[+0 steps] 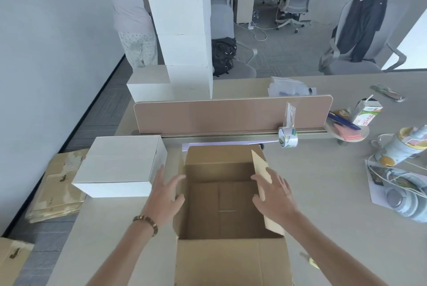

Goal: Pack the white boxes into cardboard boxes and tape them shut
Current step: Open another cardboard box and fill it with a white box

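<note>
Head view: open cardboard box at lower centre, nothing inside. Left hand spread at its left wall, right hand spread against the right flap (neither grasping). White box just left; tape roll beyond.

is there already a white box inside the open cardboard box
No, the cardboard box shows only its bare brown floor; the nearest white box sits on the table to its left.

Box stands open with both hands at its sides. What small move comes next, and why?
Probably the left hand shifts left to take the white box beside it: the cardboard box is open and empty, and both hands, the right hand included, hold nothing.
</note>
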### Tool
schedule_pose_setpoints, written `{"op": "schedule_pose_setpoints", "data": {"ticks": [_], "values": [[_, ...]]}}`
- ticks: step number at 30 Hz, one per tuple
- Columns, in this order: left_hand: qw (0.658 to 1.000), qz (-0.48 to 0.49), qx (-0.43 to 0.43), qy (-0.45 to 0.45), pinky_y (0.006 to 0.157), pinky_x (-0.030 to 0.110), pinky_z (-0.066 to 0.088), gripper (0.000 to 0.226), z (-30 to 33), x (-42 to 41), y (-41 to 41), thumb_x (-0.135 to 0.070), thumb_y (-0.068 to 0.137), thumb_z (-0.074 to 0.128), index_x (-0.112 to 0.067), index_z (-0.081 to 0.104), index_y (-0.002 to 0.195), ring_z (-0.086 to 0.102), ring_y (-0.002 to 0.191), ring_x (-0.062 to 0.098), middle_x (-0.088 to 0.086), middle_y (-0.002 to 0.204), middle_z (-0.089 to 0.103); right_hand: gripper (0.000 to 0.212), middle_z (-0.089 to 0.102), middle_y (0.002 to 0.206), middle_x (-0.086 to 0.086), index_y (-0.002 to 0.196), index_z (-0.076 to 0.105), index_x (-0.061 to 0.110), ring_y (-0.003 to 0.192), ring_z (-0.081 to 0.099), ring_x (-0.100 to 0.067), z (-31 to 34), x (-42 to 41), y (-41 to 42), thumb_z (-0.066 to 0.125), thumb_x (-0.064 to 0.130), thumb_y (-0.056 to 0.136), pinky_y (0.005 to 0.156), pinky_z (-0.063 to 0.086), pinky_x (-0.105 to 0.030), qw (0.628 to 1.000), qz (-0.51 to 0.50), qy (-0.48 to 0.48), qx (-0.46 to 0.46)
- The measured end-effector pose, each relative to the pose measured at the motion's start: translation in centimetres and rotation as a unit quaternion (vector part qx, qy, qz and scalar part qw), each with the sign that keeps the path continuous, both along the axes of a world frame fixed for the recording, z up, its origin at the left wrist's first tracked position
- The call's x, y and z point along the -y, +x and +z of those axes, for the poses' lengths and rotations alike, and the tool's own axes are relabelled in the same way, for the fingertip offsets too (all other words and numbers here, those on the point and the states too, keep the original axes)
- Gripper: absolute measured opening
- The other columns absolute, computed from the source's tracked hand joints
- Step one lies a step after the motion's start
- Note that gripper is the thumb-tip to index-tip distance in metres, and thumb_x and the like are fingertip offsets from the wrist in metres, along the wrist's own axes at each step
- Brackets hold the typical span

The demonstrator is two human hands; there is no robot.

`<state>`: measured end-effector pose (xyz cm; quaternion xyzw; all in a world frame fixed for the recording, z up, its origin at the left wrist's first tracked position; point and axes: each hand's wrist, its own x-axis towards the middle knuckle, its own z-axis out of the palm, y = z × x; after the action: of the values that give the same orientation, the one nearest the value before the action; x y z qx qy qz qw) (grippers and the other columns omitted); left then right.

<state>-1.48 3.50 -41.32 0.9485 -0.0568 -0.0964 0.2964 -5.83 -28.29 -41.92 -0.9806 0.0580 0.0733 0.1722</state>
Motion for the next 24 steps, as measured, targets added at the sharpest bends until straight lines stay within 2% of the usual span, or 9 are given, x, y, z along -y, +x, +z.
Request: {"op": "schedule_pose_setpoints", "data": {"ticks": [2, 4, 6, 8, 10, 13, 17, 20, 24], "values": [[0.998, 0.043, 0.001, 0.038, 0.119, 0.037, 0.025, 0.051, 0.4, -2.4, 0.3, -0.019, 0.090, 0.057, -0.036, 0.051, 0.138, -0.006, 0.153, 0.019, 0.005, 0.165, -0.008, 0.050, 0.045, 0.145, 0.001, 0.134, 0.050, 0.035, 0.126, 0.050, -0.024, 1.0, 1.9, -0.1, 0.056, 0.028, 0.085, 0.112, 0.032, -0.038, 0.999, -0.030, 0.023, 0.024], [0.992, 0.068, 0.002, 0.109, 0.118, 0.041, 0.026, 0.049, -0.3, -4.3, 0.5, -0.022, 0.091, 0.057, -0.031, 0.051, 0.139, -0.009, 0.153, 0.026, 0.010, 0.165, -0.008, 0.044, 0.051, 0.140, -0.001, 0.131, 0.055, 0.030, 0.123, 0.054, -0.024, 1.2, 3.9, -0.2, 0.057, 0.027, 0.087, 0.111, 0.033, -0.040, 0.997, -0.062, 0.007, 0.046], [0.981, 0.069, -0.008, 0.179, 0.121, 0.044, 0.021, 0.046, -1.6, -5.1, 0.6, -0.026, 0.093, 0.056, -0.025, 0.050, 0.139, -0.012, 0.152, 0.032, 0.016, 0.164, -0.010, 0.040, 0.043, 0.147, -0.006, 0.130, 0.057, 0.028, 0.135, 0.042, -0.027, 0.6, 5.8, -0.3, 0.055, 0.032, 0.090, 0.117, 0.024, -0.048, 0.991, -0.089, -0.095, 0.040], [0.974, 0.055, -0.011, 0.220, 0.123, 0.046, 0.015, 0.041, -2.9, -4.7, 0.5, -0.027, 0.095, 0.053, -0.017, 0.052, 0.135, -0.013, 0.151, 0.036, 0.017, 0.163, -0.009, 0.037, 0.026, 0.155, -0.012, 0.128, 0.059, 0.028, 0.147, 0.018, -0.032, -0.6, 7.0, -0.6, 0.053, 0.035, 0.092, 0.117, 0.009, -0.061, 0.973, -0.117, -0.198, -0.012], [0.968, 0.028, -0.013, 0.251, 0.124, 0.045, 0.010, 0.044, -4.3, -3.4, 0.3, -0.033, 0.097, 0.050, -0.012, 0.050, 0.136, -0.009, 0.151, 0.037, 0.017, 0.164, -0.005, 0.043, 0.012, 0.158, -0.017, 0.134, 0.055, 0.027, 0.150, 0.004, -0.039, -2.1, 7.4, -0.7, 0.050, 0.040, 0.093, 0.114, 0.001, -0.069, 0.959, -0.136, -0.235, -0.082], [0.972, 0.022, -0.073, 0.223, 0.124, 0.045, 0.007, 0.069, -6.6, -1.0, 0.0, -0.044, 0.098, 0.047, -0.014, 0.022, 0.155, -0.005, 0.152, 0.037, 0.019, 0.164, -0.002, 0.065, 0.009, 0.160, -0.018, 0.149, 0.034, 0.022, 0.149, 0.006, -0.039, -5.0, 6.6, -0.9, 0.046, 0.053, 0.094, 0.115, 0.012, -0.065, 0.967, -0.129, -0.163, -0.145], [0.981, 0.032, -0.151, 0.122, 0.121, 0.045, 0.021, 0.095, -9.3, 1.6, -0.9, -0.041, 0.094, 0.057, -0.019, -0.010, 0.157, 0.001, 0.153, 0.033, 0.018, 0.164, -0.004, 0.084, 0.013, 0.158, -0.019, 0.156, 0.003, 0.027, 0.144, 0.017, -0.037, -7.7, 3.8, -1.5, 0.051, 0.056, 0.093, 0.110, 0.036, -0.051, 0.981, -0.114, -0.063, -0.142], [0.986, 0.064, -0.133, 0.079, 0.114, 0.041, 0.036, 0.100, -10.4, 2.6, -1.3, -0.035, 0.093, 0.061, -0.016, -0.014, 0.156, 0.022, 0.149, 0.029, 0.012, 0.163, 0.006, 0.090, 0.011, 0.159, -0.018, 0.157, -0.012, 0.024, 0.145, 0.018, -0.036, -8.6, 2.7, -1.7, 0.053, 0.043, 0.096, 0.106, 0.042, -0.048, 0.981, -0.129, -0.037, -0.141], [0.986, 0.113, -0.089, 0.078, 0.096, 0.038, 0.048, 0.092, -10.8, 3.8, -1.6, -0.021, 0.094, 0.061, -0.016, -0.006, 0.158, 0.057, 0.120, 0.030, 0.012, 0.147, 0.039, 0.081, 0.020, 0.157, -0.015, 0.156, -0.016, 0.021, 0.140, 0.030, -0.033, -9.4, 1.8, -1.7, 0.042, 0.034, 0.102, 0.102, 0.044, -0.043, 0.983, -0.145, -0.031, -0.111]]}}
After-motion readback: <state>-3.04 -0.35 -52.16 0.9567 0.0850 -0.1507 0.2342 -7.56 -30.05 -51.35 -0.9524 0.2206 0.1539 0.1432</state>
